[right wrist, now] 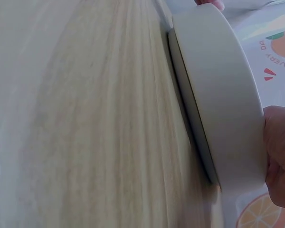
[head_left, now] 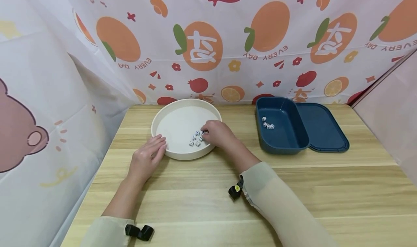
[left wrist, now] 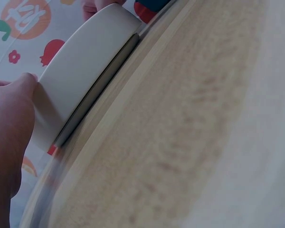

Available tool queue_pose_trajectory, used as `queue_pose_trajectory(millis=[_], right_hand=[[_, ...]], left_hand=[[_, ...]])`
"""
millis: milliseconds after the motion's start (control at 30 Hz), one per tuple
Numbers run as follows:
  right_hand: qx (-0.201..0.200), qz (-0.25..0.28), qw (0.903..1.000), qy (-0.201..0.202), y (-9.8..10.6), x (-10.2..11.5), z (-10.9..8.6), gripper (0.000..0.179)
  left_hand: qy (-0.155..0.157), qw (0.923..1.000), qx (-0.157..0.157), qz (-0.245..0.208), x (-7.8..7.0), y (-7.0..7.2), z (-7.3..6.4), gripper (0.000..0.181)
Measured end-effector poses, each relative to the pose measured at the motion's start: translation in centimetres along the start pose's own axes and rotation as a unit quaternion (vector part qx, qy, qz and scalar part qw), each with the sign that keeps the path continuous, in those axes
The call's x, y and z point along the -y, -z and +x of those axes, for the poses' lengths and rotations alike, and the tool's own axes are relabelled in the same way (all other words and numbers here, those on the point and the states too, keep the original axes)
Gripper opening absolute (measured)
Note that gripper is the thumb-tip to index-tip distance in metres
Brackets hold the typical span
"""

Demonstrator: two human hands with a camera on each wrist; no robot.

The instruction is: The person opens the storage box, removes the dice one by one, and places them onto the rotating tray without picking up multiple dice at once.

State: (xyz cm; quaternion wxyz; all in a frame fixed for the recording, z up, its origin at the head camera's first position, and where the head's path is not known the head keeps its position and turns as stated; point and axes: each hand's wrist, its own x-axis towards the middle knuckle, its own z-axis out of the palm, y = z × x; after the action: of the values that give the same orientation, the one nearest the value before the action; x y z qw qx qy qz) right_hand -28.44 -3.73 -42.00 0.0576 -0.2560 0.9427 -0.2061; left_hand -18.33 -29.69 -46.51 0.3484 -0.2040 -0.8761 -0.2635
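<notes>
A round cream tray point(head_left: 177, 126) with a raised wall holds several white dice point(head_left: 197, 143), gathered toward its right side. Over that right rim reaches my right hand point(head_left: 216, 133), its fingers curled down and pinching a die point(head_left: 203, 132) among the others; its fingertips are partly hidden. My left hand point(head_left: 148, 156) rests on the tray's left front rim with fairly straight fingers. In the left wrist view, the left thumb lies against the tray's outer wall point(left wrist: 85, 61). The right wrist view shows the right hand point(right wrist: 280, 152) at the rim, with the dice hidden behind the wall.
A deep blue rectangular box point(head_left: 283, 127) stands right of the tray, with several dice point(head_left: 268, 126) near its left side. Its flat blue lid point(head_left: 325, 127) lies beside it on the wooden table point(head_left: 195, 200). A fruit-print cloth point(head_left: 234, 66) hangs behind.
</notes>
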Motion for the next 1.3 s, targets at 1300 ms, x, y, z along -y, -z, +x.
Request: queue_pose_trajectory(millis=[1300], right_hand=[[-0.181,0.096,0.9776,-0.05,8.4,-13.3,-7.3,0.025]], left_hand=[[-0.011,0.9999,-0.004,0.006,-0.3,0.1,0.0,0.018]])
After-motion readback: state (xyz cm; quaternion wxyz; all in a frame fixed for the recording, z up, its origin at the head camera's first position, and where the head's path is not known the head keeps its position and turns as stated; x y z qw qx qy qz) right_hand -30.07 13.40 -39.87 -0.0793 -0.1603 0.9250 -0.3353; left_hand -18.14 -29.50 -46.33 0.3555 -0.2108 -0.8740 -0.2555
